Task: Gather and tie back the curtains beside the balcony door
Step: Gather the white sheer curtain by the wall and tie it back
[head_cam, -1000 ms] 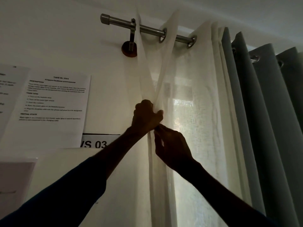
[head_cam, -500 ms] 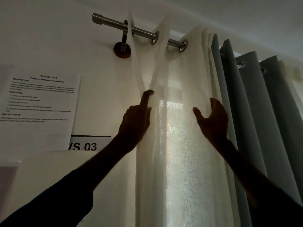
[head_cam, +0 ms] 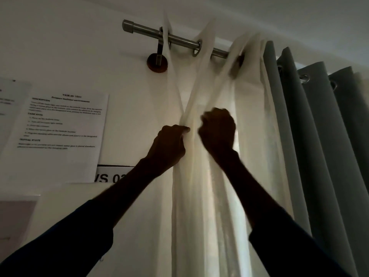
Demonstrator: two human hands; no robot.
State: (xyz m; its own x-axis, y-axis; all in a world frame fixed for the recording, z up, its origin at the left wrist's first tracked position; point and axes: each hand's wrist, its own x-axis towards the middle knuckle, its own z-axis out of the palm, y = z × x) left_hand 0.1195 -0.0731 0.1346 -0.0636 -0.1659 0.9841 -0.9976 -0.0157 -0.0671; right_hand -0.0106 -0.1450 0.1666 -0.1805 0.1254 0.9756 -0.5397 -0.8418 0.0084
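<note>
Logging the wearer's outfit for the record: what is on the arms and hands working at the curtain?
Both hands, left hand and right hand, are bare, no gloves; rings or a watch cannot be made out. Dark long sleeves are pushed up, leaving the forearms uncovered.

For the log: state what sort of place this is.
Probably a room at a window or door, used for recorded tasks: a sheer curtain and grey curtain hang from a rod, with instruction sheets on the wall.
</note>
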